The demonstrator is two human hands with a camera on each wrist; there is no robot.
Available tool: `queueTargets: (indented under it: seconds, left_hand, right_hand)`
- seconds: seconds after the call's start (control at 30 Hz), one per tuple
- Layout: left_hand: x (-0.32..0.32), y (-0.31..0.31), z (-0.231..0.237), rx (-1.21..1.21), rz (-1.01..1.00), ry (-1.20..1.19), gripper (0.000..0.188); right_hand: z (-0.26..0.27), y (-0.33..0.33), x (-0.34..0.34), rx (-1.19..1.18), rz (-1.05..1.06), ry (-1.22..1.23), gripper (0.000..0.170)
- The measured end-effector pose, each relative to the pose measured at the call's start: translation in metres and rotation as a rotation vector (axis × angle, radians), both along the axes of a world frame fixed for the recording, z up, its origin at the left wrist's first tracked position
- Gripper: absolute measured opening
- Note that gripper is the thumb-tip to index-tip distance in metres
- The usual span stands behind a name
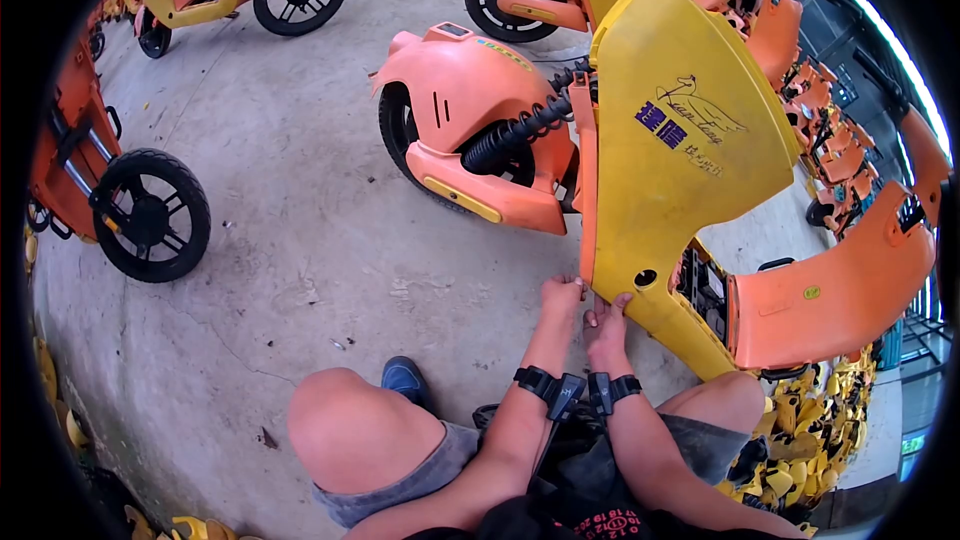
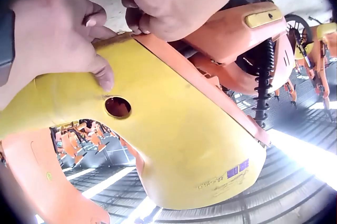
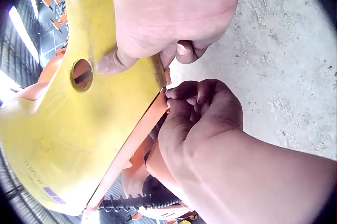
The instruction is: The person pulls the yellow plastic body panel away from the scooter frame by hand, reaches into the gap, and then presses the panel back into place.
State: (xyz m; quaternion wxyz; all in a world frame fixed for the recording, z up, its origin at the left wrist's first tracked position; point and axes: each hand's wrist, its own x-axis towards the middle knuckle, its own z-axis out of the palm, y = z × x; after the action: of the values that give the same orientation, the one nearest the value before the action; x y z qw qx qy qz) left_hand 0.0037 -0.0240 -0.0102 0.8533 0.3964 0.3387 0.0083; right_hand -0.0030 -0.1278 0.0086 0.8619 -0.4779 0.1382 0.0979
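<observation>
At two o'clock in the head view stood the scuffed, broad yellow panel (image 1: 690, 200), smooth and plastic-looking. The right hand (image 1: 606, 330) had its thumb near the round hole (image 1: 646, 278), fingers bent round the panel's lower edge in a loose grip. At that hand's ten o'clock, the left hand (image 1: 560, 297), tightly curled, pinched the narrow orange strip (image 3: 129, 145) at its end; shadow blurred the fingertip contact, and the panel's inner face was hidden.
</observation>
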Motion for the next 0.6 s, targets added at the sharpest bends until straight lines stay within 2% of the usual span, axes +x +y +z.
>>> queueTargets:
  seconds: [0.13, 0.2, 0.23, 0.3, 0.43, 0.53, 0.6]
  left_hand:
    - [0.003, -0.004, -0.011, 0.037, 0.006, 0.012, 0.010]
    - [0.002, -0.007, -0.021, 0.205, 0.051, -0.072, 0.011]
    - [0.001, -0.008, -0.023, 0.204, 0.051, -0.073, 0.011]
    - [0.000, -0.007, -0.028, 0.412, 0.022, -0.105, 0.012]
    - [-0.009, -0.006, -0.025, 0.493, 0.025, -0.167, 0.014]
    - [-0.017, -0.014, -0.015, 0.522, 0.124, -0.194, 0.015]
    - [-0.020, -0.019, -0.006, 0.592, 0.191, -0.114, 0.015]
  right_hand:
    - [0.000, 0.002, -0.002, 0.008, -0.042, 0.026, 0.059]
    - [0.001, 0.003, -0.002, -0.047, -0.022, 0.013, 0.068]
    - [0.001, 0.003, -0.003, -0.048, -0.022, 0.012, 0.068]
    - [0.002, 0.003, -0.003, -0.049, -0.011, 0.004, 0.068]
    - [0.003, 0.004, -0.003, -0.052, -0.020, 0.020, 0.069]
    - [0.004, 0.004, -0.004, -0.055, -0.013, 0.008, 0.070]
    - [0.004, 0.004, -0.004, -0.057, 0.003, -0.006, 0.071]
